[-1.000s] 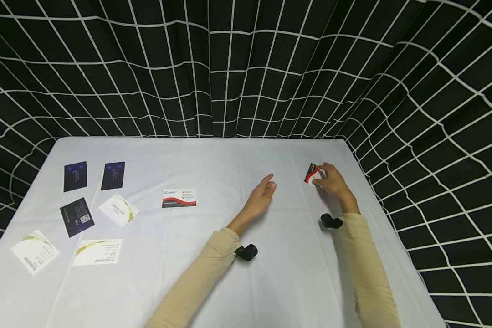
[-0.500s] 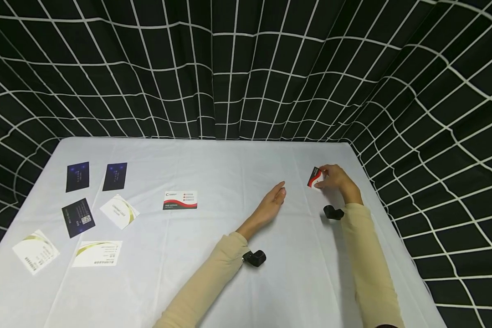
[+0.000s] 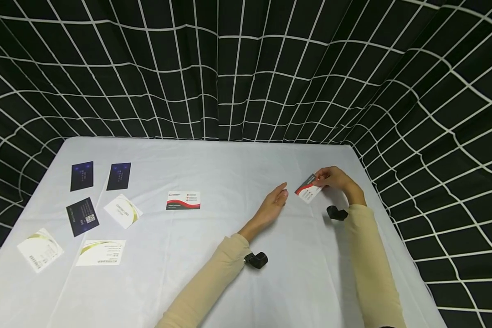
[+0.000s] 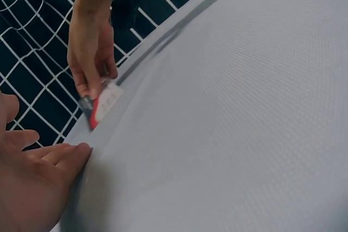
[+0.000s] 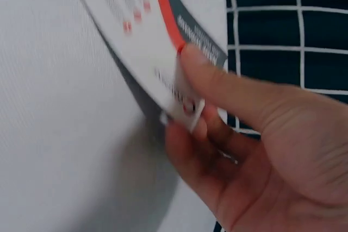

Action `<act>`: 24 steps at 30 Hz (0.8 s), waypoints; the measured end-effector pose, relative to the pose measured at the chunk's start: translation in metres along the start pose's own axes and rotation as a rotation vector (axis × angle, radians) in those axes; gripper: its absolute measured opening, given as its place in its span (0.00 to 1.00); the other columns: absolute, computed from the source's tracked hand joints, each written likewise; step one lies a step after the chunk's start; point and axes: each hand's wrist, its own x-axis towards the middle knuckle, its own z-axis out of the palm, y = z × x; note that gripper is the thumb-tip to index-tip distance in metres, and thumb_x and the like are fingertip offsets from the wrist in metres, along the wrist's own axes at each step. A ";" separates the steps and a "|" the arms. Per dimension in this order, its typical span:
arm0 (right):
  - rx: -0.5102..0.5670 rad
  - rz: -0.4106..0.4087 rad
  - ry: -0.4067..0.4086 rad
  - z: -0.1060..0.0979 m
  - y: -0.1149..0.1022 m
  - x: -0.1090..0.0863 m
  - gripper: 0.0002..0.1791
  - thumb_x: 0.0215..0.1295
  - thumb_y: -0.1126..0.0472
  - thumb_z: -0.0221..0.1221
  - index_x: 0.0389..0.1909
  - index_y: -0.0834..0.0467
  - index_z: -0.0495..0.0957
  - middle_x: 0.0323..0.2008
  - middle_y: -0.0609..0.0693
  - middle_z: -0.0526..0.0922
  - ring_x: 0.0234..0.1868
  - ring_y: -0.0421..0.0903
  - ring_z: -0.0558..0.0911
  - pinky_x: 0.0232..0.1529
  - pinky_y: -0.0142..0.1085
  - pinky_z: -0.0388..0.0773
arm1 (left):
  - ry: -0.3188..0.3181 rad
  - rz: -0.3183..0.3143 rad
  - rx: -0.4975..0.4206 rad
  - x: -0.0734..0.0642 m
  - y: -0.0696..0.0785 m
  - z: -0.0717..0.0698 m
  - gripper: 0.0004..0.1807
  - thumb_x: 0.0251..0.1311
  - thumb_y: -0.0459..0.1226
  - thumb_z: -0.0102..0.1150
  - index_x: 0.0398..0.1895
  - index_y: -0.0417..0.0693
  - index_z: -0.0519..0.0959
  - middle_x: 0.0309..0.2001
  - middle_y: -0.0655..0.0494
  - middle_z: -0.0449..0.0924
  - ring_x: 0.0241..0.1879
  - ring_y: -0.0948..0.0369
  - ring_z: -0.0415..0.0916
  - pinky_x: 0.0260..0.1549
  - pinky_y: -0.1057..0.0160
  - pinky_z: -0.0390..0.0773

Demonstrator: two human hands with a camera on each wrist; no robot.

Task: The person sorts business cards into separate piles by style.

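A white business card with a red and dark grey wave (image 3: 308, 192) is pinched between the thumb and fingers of my right hand (image 3: 337, 178), near the table's far right. In the right wrist view the card (image 5: 136, 31) is tilted, with the thumb across its printed face. My left hand (image 3: 270, 205) is just left of that card, fingers extended and holding nothing; the left wrist view shows its fingers (image 4: 65, 161) low over the cloth. A matching red-waved card (image 3: 183, 200) lies flat left of my left hand.
On the left lie dark blue cards (image 3: 82, 176), a dark card with a square code (image 3: 82, 217), and white cards with gold curves (image 3: 101, 253). A white cloth (image 3: 229, 164) covers the table. Black curtains with white grid lines (image 3: 246, 68) hang behind and at the sides.
The right hand has turned the card so more of its printed face shows, bringing it slightly toward the left hand. My left hand has shifted a little right and stays free of any card.
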 end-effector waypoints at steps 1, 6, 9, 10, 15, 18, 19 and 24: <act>0.060 -0.012 -0.016 0.003 -0.001 -0.001 0.18 0.64 0.65 0.64 0.48 0.73 0.74 0.33 0.51 0.79 0.33 0.41 0.76 0.34 0.32 0.76 | 0.007 0.000 -0.023 0.000 0.000 0.001 0.26 0.78 0.39 0.37 0.74 0.38 0.56 0.71 0.37 0.61 0.70 0.50 0.61 0.62 0.58 0.70; 0.263 -0.058 -0.046 0.014 -0.013 -0.002 0.19 0.67 0.66 0.61 0.52 0.74 0.72 0.37 0.50 0.80 0.33 0.39 0.78 0.35 0.32 0.79 | 0.068 -0.026 -0.134 0.002 0.001 0.002 0.26 0.77 0.37 0.40 0.73 0.35 0.57 0.68 0.35 0.64 0.66 0.46 0.66 0.58 0.55 0.73; 0.328 -0.064 -0.042 0.019 -0.019 -0.001 0.20 0.66 0.65 0.62 0.53 0.74 0.72 0.37 0.49 0.80 0.34 0.39 0.78 0.36 0.32 0.80 | 0.148 -0.034 -0.144 0.001 0.000 0.000 0.25 0.76 0.35 0.42 0.72 0.36 0.60 0.64 0.36 0.68 0.62 0.47 0.70 0.56 0.56 0.75; 0.346 -0.063 -0.041 0.021 -0.022 -0.001 0.20 0.66 0.65 0.62 0.52 0.74 0.71 0.37 0.49 0.79 0.35 0.39 0.78 0.37 0.32 0.81 | 0.178 -0.027 -0.136 0.000 0.000 -0.001 0.25 0.75 0.35 0.42 0.71 0.35 0.60 0.62 0.37 0.69 0.60 0.47 0.72 0.54 0.56 0.76; 0.410 -0.084 -0.042 0.037 -0.031 -0.002 0.20 0.66 0.66 0.62 0.52 0.75 0.70 0.38 0.48 0.80 0.37 0.40 0.80 0.39 0.34 0.82 | 0.276 -0.007 -0.194 -0.011 0.017 -0.012 0.24 0.71 0.27 0.40 0.69 0.29 0.60 0.58 0.30 0.70 0.55 0.39 0.74 0.52 0.48 0.77; 0.404 -0.086 -0.037 0.051 -0.038 -0.001 0.19 0.66 0.66 0.62 0.51 0.75 0.70 0.37 0.50 0.80 0.37 0.41 0.81 0.40 0.37 0.83 | 0.298 -0.018 -0.249 -0.014 0.023 -0.022 0.24 0.70 0.25 0.43 0.68 0.27 0.60 0.56 0.25 0.69 0.53 0.32 0.72 0.50 0.42 0.76; 0.395 -0.085 -0.032 0.057 -0.042 -0.001 0.19 0.66 0.66 0.61 0.51 0.75 0.70 0.37 0.51 0.80 0.36 0.41 0.81 0.40 0.38 0.83 | 0.313 -0.017 -0.244 -0.013 0.020 -0.025 0.23 0.70 0.25 0.44 0.68 0.28 0.61 0.55 0.25 0.70 0.51 0.32 0.73 0.48 0.42 0.77; 0.384 -0.100 0.029 0.090 -0.065 -0.004 0.16 0.65 0.69 0.62 0.47 0.75 0.72 0.34 0.55 0.79 0.29 0.44 0.84 0.36 0.39 0.84 | 0.357 0.000 -0.218 -0.010 0.008 -0.041 0.24 0.65 0.21 0.52 0.65 0.29 0.65 0.51 0.30 0.74 0.44 0.36 0.79 0.38 0.50 0.83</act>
